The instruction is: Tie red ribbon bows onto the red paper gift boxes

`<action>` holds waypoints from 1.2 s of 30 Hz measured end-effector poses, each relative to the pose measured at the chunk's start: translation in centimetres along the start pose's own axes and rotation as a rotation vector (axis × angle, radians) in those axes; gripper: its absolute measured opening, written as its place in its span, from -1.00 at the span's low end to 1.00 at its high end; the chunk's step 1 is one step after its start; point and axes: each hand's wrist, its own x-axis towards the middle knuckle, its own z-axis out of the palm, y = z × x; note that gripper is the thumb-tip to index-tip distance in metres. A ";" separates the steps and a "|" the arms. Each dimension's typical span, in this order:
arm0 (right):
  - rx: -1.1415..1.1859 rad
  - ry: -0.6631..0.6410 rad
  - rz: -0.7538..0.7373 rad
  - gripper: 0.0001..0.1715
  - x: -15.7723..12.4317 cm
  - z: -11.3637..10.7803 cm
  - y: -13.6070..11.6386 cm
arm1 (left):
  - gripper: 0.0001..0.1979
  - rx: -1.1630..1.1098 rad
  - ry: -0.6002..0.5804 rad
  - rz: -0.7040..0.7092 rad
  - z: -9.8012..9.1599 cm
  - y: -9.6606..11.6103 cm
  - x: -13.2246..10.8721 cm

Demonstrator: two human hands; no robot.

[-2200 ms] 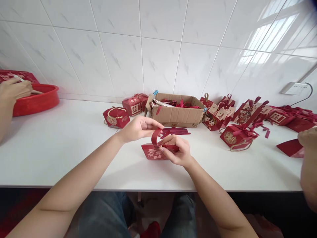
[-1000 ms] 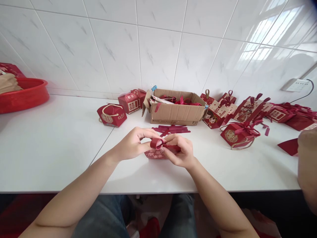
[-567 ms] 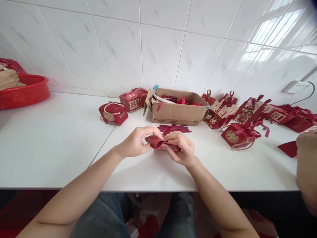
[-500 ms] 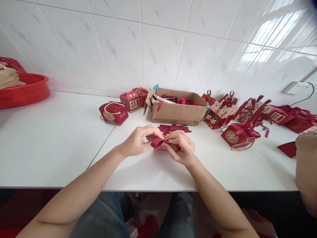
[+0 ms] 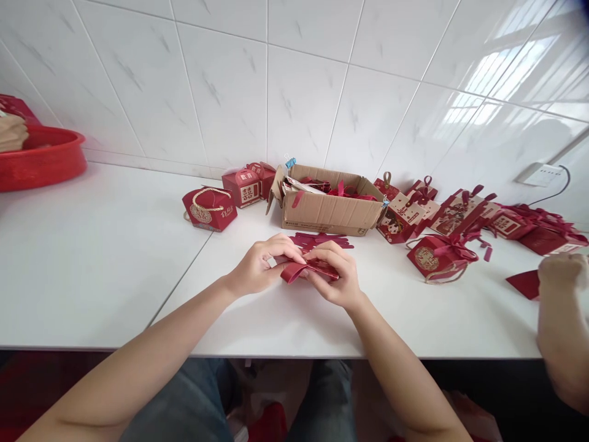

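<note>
Left hand (image 5: 261, 265): grip pinched on the looped end of the red paper strip (image 5: 292, 274). Right hand (image 5: 339, 277): grip pressed together on the same strip at its 3 o'clock end. The strip sits low over the white desk (image 5: 105, 258), near the front edge.

At 12 o'clock from the hands: loose red strips (image 5: 322, 240), then the open cardboard box (image 5: 327, 213). At 10 o'clock: a rope-handled red gift box (image 5: 210, 210). At 3 o'clock, well apart: a co-worker's hand (image 5: 562, 283).
</note>
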 end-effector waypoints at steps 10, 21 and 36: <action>0.045 -0.100 0.055 -0.83 -0.1 -0.2 0.1 | -0.91 0.087 0.021 -0.018 -0.1 0.2 -0.1; 0.031 -0.026 0.045 -0.77 -0.2 -0.2 0.4 | -0.89 0.063 0.061 0.113 0.4 -0.3 -0.1; -0.117 0.171 0.002 -0.88 -0.4 0.7 0.3 | -0.91 0.026 0.139 0.143 0.8 -0.6 0.0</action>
